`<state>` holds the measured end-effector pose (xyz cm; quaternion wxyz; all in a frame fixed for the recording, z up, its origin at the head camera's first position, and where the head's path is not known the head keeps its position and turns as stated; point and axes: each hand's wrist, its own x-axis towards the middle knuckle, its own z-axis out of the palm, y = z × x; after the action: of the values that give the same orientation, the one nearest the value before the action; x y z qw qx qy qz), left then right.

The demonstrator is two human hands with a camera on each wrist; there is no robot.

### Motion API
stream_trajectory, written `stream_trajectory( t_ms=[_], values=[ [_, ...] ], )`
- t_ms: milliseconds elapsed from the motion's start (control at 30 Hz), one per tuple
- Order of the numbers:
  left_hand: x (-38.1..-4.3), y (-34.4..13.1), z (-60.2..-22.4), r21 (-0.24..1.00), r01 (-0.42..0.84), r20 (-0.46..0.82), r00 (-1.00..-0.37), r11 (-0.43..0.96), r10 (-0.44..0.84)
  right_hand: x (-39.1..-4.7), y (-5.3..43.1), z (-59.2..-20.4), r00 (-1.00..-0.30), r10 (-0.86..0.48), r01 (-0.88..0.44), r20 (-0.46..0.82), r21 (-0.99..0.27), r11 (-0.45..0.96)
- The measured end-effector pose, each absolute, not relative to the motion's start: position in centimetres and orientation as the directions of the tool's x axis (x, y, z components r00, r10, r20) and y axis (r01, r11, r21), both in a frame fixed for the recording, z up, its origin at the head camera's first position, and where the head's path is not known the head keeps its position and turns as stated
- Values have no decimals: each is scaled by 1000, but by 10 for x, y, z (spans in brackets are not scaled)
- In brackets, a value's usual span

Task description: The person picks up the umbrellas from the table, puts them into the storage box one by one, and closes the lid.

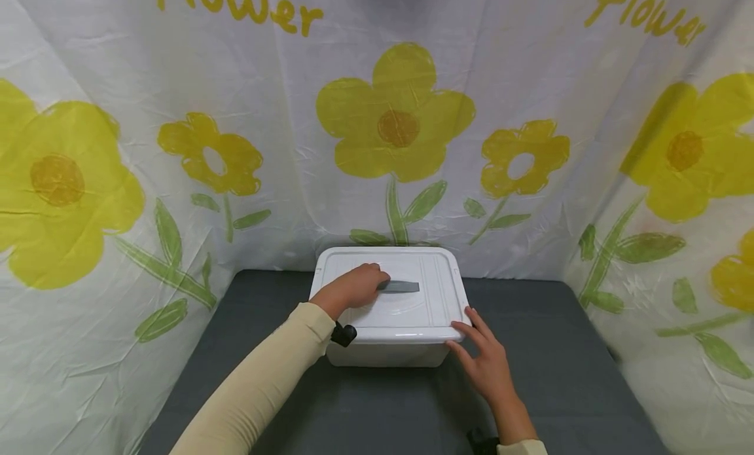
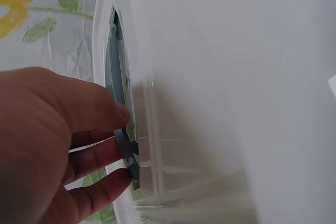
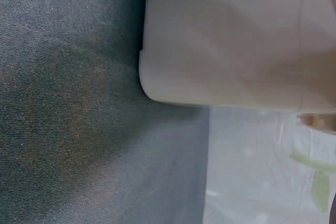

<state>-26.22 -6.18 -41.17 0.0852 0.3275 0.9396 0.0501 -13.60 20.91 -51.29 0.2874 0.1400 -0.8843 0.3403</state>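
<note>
A white storage box [image 1: 385,355] stands on the dark table with its white lid [image 1: 438,272] on top. Across the lid's middle runs a flat grey handle [image 1: 403,287]. My left hand [image 1: 357,286] pinches the left end of that handle; the left wrist view shows thumb and fingers on either side of the grey strip [image 2: 113,69]. At the front right corner, my right hand [image 1: 487,360] touches the lid's edge with extended fingers, its thumb lower by the box's front. The right wrist view shows the box's side [image 3: 226,40], with only a bit of fingertip at the right edge.
A dark grey cloth [image 1: 542,370] covers the table. Behind the box and at both sides hang white curtains [image 1: 294,206] printed with yellow flowers. The box stands near the table's back edge, close to the rear curtain.
</note>
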Motion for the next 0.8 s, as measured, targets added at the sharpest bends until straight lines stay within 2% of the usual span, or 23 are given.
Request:
stream_trajectory(
  t_ms=[233, 433, 567, 800],
  values=[
    [-263, -65, -415, 157, 600, -133, -774, 784, 619, -136, 209, -511, -811, -52, -427, 583, -528, 734],
    [-262, -73, -418, 245, 591, -104, -772, 769, 626, -144, 214, -504, -775, -79, -460, 627, -475, 750],
    [-258, -81, -417, 302, 579, -74, -778, 758, 624, -149, 220, -496, -783, -114, -472, 612, -465, 749],
    [-248, -99, -414, 258, 492, -3, -860, 831, 511, -161, 232, -479, -832, -163, -446, 531, -464, 765]
  ],
)
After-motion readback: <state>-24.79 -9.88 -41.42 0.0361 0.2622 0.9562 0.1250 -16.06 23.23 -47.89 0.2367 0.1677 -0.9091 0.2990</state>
